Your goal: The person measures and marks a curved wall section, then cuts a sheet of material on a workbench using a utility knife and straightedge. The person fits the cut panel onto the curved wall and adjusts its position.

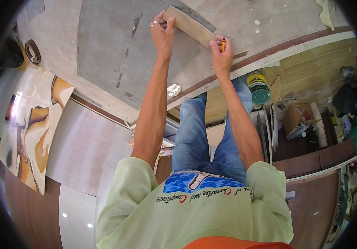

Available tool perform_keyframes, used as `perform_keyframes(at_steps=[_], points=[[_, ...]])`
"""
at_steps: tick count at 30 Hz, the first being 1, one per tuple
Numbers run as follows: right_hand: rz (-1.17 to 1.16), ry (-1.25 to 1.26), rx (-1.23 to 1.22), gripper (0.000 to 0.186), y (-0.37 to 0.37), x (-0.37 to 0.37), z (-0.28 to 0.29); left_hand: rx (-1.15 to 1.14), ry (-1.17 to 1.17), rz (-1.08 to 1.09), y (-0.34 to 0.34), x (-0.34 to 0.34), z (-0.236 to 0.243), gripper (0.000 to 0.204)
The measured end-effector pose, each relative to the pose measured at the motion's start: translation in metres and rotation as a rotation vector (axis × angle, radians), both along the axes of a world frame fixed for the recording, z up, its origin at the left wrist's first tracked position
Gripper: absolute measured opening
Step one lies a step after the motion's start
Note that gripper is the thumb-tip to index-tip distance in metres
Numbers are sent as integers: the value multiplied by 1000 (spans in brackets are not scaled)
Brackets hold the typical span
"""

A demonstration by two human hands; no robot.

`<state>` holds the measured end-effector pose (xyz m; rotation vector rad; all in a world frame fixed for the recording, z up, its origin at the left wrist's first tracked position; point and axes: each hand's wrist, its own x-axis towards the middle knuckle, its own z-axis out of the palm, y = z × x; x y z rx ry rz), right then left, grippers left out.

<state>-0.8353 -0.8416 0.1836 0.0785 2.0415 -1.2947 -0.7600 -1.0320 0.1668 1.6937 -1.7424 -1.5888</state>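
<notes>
wood strip (pixel 190 25) | long axis slants upper-left to lower-right; both hands grasp ends

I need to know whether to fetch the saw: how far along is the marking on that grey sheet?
Done: the wooden strip lies across the grey sheet. In hand: the left hand presses the strip, and the right hand holds a pencil at its end. Left: no drawn line or cut shows.

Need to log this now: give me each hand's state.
Left hand: closed on the upper end of the wooden strip.
Right hand: closed on a pencil, pressing the strip's lower end.
</notes>
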Motion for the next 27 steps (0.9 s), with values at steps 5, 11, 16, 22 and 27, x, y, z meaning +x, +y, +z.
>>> perform_keyframes(at_steps=[5,11,16,22,27], points=[[-5,-16,-9,26,1,-4,-3,6,21,14,1,-2,-4,46],[-37,-39,-16,25,1,-5,-4,3,8,0,2,0,-7,46],[-43,-33,-22,24,1,-5,-2,-16,8,21,3,0,-9,46],[-52,-23,-9,22,-1,-6,-1,-1,59,39,4,-1,-7,44],[-71,-51,-13,22,-1,-5,-3,-8,66,33,4,-1,-7,43]])
